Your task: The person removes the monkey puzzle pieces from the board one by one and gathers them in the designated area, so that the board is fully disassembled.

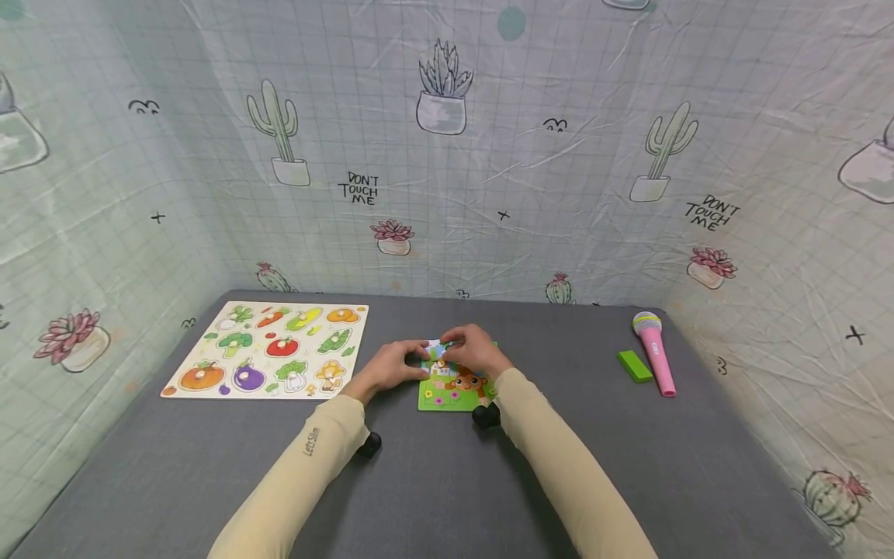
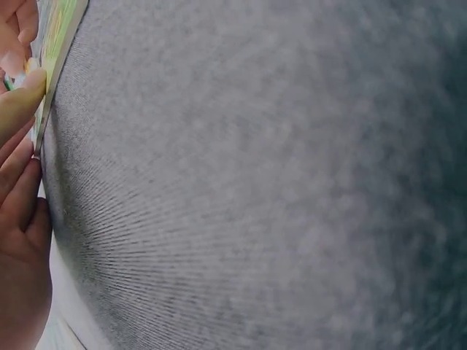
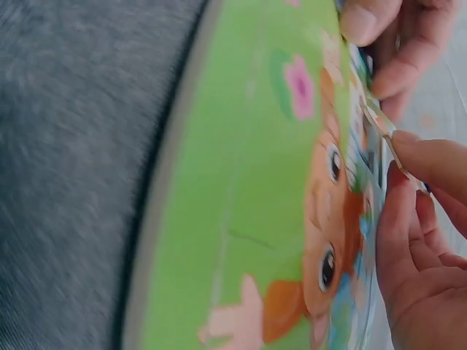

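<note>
A green jigsaw puzzle board [image 1: 436,404] with a cartoon monkey and pink flowers lies flat on the table. My left hand [image 1: 391,363] holds its left side, with the thumb on top and the fingers along the edge. Over the board's far part, my right hand [image 1: 477,351] pinches a thin puzzle piece [image 3: 381,125] between thumb and fingers. That piece is tilted up from the board in the right wrist view, and a dark gap shows beneath it. Most of the piece's picture is hidden by the fingers.
A vegetable puzzle board [image 1: 261,353] lies to the left on the grey table [image 1: 412,497]. On the right are a green block [image 1: 634,366] and a pink toy microphone [image 1: 656,353]. A cactus-print cloth [image 1: 503,171] hangs behind the table and along its sides.
</note>
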Demonstrator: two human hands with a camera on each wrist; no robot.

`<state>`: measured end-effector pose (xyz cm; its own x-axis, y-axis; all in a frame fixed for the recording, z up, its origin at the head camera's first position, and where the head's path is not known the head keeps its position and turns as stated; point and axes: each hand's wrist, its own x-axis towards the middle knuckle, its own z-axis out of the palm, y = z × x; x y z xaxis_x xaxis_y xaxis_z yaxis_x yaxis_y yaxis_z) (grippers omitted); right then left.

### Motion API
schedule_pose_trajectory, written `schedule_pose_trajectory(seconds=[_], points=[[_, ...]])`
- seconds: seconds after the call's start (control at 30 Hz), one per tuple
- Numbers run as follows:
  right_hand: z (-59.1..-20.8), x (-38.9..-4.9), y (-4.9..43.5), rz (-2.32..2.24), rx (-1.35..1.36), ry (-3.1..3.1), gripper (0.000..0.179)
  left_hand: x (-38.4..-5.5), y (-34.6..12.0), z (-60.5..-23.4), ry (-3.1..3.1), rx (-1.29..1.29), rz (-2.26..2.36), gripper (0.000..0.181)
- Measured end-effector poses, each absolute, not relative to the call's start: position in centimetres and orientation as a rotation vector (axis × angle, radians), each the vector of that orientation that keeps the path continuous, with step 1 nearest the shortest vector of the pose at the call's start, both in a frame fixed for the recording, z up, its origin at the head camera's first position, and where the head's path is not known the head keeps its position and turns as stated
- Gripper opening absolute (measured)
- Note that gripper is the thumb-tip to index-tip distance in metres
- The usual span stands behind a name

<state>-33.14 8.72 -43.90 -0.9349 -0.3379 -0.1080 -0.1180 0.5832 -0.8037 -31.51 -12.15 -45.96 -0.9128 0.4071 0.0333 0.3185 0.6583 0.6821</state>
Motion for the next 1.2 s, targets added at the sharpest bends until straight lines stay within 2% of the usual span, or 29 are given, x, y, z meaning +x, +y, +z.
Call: schedule_pose_trajectory(seconds=[0.17,0.47,0.87,1.2], points=[[-43.6,-33.3,10.2,-1.409,-0.207,2.455,0.034,-31.6,-11.8,-46.0,2.785,0.659,1.089,0.028],[-44.1,-33.9,13.5,-1.564,-0.172,2.374,0.038,-31.6,-11.8,-46.1,2.772,0.689,1.057,0.035],[-44.6,-35.3,18.5,-1.747,0.061,2.366,0.040,-31.8,-12.1,-45.9,2.756,0.672,1.039,0.037],[-45.2,-36.1,22.2,-1.508,0.139,2.585,0.038,-32.0,-12.0,-45.9,2.763,0.718,0.996,0.038]])
